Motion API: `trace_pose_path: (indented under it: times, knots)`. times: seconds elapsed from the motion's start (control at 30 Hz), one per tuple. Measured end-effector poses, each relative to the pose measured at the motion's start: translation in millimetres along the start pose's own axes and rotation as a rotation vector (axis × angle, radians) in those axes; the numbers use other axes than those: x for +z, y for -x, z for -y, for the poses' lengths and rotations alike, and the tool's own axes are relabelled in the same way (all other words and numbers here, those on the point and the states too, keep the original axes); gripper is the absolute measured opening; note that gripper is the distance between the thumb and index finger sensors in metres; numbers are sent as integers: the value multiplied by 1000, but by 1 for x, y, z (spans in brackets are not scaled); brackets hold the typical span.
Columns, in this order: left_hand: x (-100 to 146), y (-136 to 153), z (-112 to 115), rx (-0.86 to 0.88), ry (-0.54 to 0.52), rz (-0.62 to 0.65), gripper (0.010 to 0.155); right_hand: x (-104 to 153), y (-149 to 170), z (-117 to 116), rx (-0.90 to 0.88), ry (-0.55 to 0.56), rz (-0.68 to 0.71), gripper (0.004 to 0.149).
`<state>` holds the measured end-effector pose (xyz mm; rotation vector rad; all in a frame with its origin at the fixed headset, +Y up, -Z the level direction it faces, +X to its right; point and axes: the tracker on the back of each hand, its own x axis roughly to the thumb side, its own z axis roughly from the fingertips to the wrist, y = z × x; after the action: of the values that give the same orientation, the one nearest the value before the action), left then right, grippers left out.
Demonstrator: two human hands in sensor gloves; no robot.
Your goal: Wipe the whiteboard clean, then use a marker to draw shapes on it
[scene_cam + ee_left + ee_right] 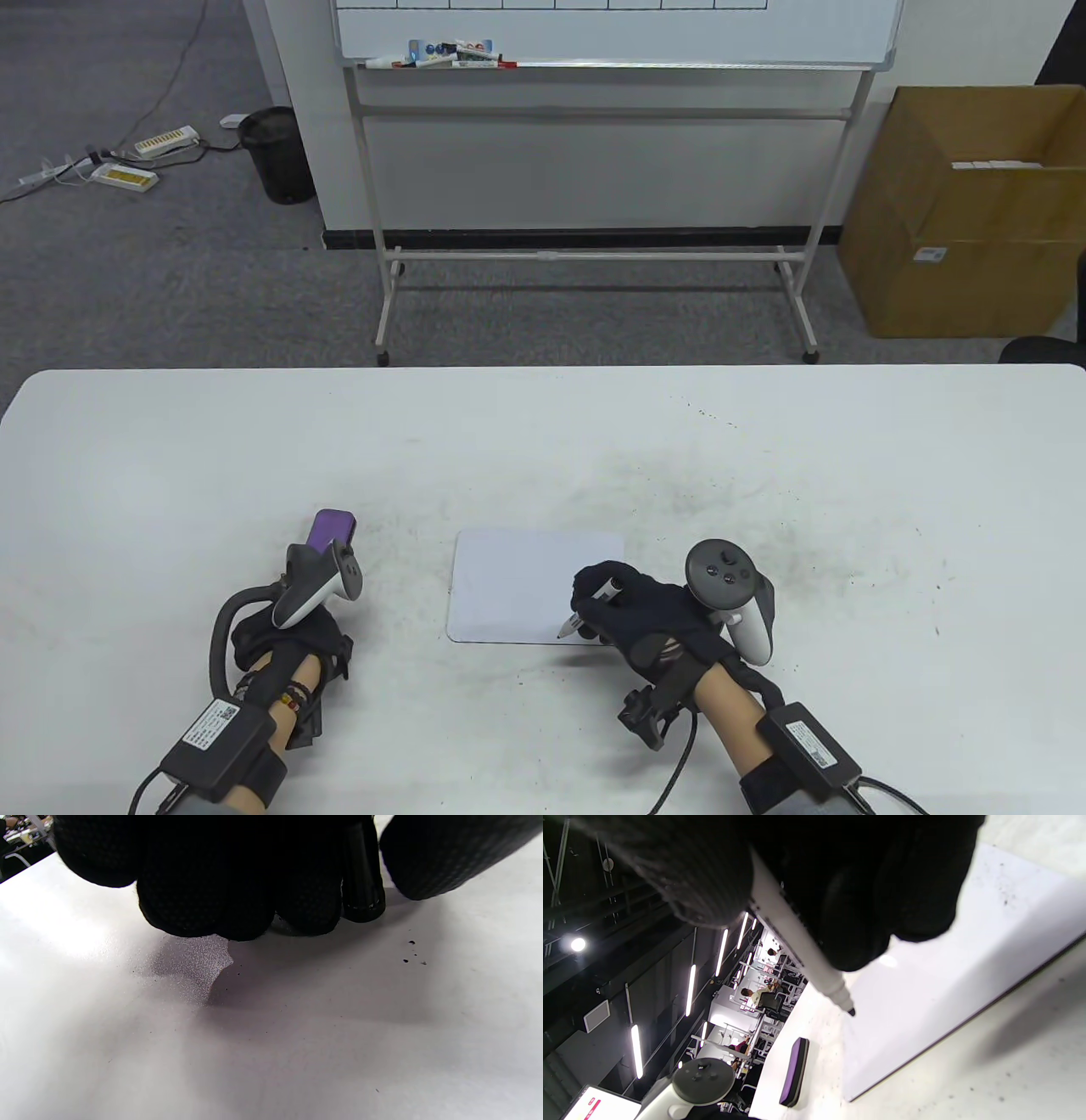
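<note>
While the right hand (645, 607) pinches the marker (594, 604), the whiteboard (526, 586) looks blank; left hand (288, 632) curled on a cap (362, 878)

my hands (288, 624) 2 | small whiteboard (526, 586) 1 | marker (590, 609) 1 | purple eraser (329, 530) 1 | marker cap (362, 878) 1 | cardboard box (959, 212) 1

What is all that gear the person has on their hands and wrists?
Both hands, left hand and right hand, wear black knit gloves. A grey-and-white tracker, shaped like a game controller, is strapped to the back of each; the right one shows buttons on its round dark face. Each bare forearm carries a black box with a white label, with black cables trailing off.
</note>
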<state>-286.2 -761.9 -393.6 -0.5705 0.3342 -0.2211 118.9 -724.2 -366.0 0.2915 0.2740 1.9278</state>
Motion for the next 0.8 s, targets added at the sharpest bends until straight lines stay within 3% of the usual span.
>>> trace_pose_path:
  times: [0.37,0.6,0.7,0.8]
  knots:
    - [9,1,-7,10,-61,4,67,0,1,0,4,2,-5,50]
    - [46,-15,-24,21,-237,100,69,-2,0,1,3,17,6,51]
    - [66,-29,-30,45,-342,194,70,-3,-4,2,6,45,19,51]
    - [81,-42,-27,61,-382,295,71,-6,-7,5,8,104,29,49]
